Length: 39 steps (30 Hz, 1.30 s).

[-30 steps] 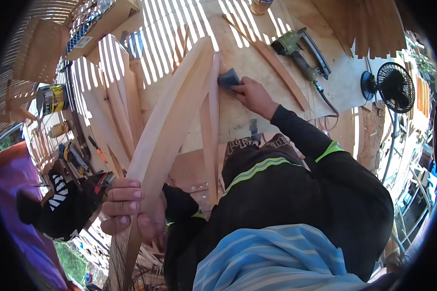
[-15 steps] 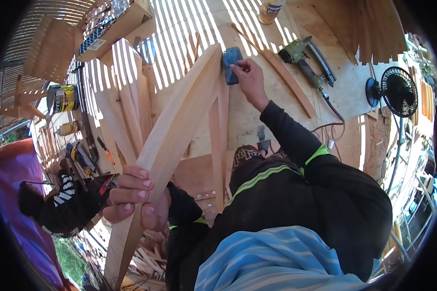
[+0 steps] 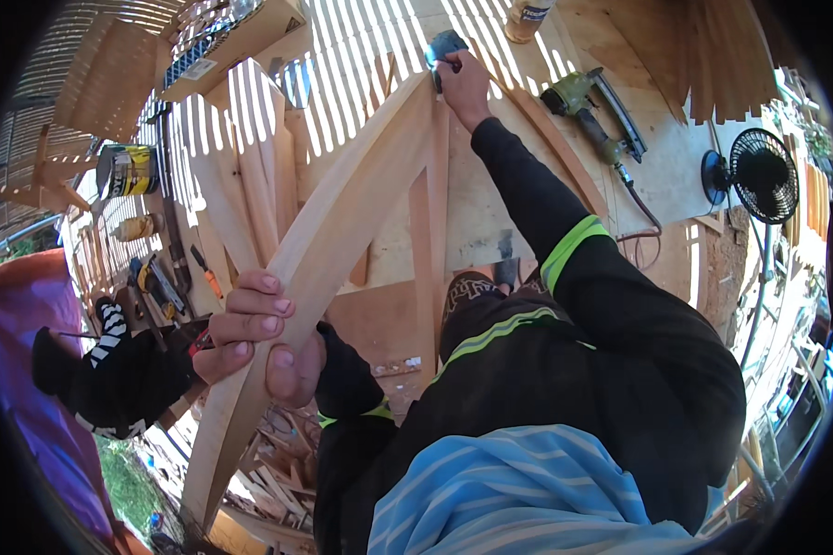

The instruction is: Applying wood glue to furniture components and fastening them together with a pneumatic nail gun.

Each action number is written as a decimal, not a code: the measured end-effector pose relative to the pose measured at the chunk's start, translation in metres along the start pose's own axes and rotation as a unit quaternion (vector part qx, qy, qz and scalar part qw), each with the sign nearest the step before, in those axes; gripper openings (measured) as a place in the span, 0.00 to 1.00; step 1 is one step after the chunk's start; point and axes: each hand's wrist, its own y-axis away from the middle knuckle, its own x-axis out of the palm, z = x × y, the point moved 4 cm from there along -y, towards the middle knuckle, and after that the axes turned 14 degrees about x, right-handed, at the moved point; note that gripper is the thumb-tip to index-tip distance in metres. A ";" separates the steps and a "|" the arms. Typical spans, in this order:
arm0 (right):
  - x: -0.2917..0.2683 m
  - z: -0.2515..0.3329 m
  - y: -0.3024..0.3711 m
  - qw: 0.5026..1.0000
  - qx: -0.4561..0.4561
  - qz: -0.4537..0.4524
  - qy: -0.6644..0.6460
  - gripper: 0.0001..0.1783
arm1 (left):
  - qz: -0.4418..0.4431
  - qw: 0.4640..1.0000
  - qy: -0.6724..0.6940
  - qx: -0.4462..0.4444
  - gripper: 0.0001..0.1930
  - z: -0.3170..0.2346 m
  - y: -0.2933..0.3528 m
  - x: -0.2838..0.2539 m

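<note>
While the left hand [image 3: 252, 326] clasps a long tapered wooden board [image 3: 347, 213] toward eight o'clock, fingers curled over one edge and thumb opposite, the right hand [image 3: 465, 88] pinches a dark blue block [image 3: 446, 43] at the board's tip, at twelve. The board slants from twelve down to seven. I see a green nail gun [image 3: 576, 104] between one and two o'clock, and a black fan [image 3: 764, 174] nearer three.

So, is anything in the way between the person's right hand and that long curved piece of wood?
Nothing visible except the blue pad that the right hand itself holds, by the upper end of the curved wood. The left hand grips the wood lower down, clear of that end.
</note>
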 end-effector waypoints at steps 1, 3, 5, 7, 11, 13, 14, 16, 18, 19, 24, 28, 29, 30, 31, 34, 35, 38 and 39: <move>0.007 0.005 -0.033 0.994 -0.101 -0.045 0.017 0.16 | -0.002 1.000 -0.023 0.000 0.17 0.002 0.001 0.000; 0.008 0.003 -0.089 0.973 -0.152 -0.057 0.164 0.22 | -0.014 0.997 -0.075 0.011 0.18 0.000 0.002 -0.002; -0.013 -0.001 -0.086 0.953 -0.182 -0.076 0.232 0.30 | 0.008 0.984 -0.174 -0.037 0.21 -0.005 0.001 -0.007; -0.059 0.012 -0.039 0.920 -0.276 -0.140 0.240 0.39 | 0.031 0.964 -0.238 -0.117 0.25 -0.013 -0.002 -0.016; -0.137 -0.047 0.176 0.947 0.089 0.285 0.116 0.48 | 0.109 0.907 -0.328 -0.240 0.30 -0.029 -0.002 -0.030; -0.133 -0.091 0.299 0.736 0.345 0.563 0.148 0.52 | 0.130 0.884 -0.352 -0.278 0.26 -0.024 0.001 -0.032; -0.133 -0.107 0.353 0.640 0.463 0.600 0.125 0.52 | 0.122 0.885 -0.367 -0.258 0.24 -0.022 0.001 -0.031; -0.113 -0.121 0.402 0.578 0.500 0.645 -0.016 0.46 | 0.067 0.909 -0.305 -0.276 0.23 -0.020 0.006 -0.025; -0.096 -0.115 0.411 0.654 0.341 0.650 -0.184 0.41 | 0.045 0.927 -0.246 -0.279 0.22 -0.020 0.004 -0.016; -0.096 -0.120 0.410 0.655 0.393 0.608 -0.217 0.40 | 0.028 0.920 -0.258 -0.295 0.22 -0.018 0.002 -0.015; -0.149 -0.126 0.391 0.757 0.432 0.435 -0.225 0.28 | -0.123 0.895 -0.207 -0.376 0.24 -0.001 -0.005 -0.039; -0.161 -0.101 0.421 0.663 0.453 0.541 -0.251 0.29 | -0.200 0.874 -0.178 -0.406 0.25 -0.005 0.036 -0.088; -0.161 -0.091 0.426 0.704 0.399 0.545 -0.218 0.31 | -0.212 0.869 -0.169 -0.414 0.25 -0.007 0.048 -0.098; -0.168 -0.084 0.425 0.728 0.340 0.566 -0.185 0.32 | -0.229 0.861 -0.159 -0.426 0.25 -0.009 0.059 -0.108; -0.176 -0.082 0.420 0.772 0.335 0.521 -0.140 0.33 | -0.249 0.856 -0.145 -0.429 0.25 -0.013 0.069 -0.115; -0.244 -0.091 0.384 0.858 0.299 0.417 -0.022 0.30 | -0.287 0.839 -0.085 -0.453 0.25 -0.032 0.114 -0.121; -0.273 -0.098 0.368 0.885 0.275 0.375 0.021 0.28 | -0.336 0.816 -0.057 -0.467 0.26 -0.046 0.146 -0.118; -0.348 -0.127 0.342 0.884 0.222 0.395 0.116 0.27 | -0.426 0.771 -0.021 -0.473 0.29 -0.094 0.255 -0.096; -0.367 -0.137 0.344 0.890 0.202 0.367 0.177 0.27 | -0.440 0.754 0.022 -0.487 0.30 -0.106 0.290 -0.083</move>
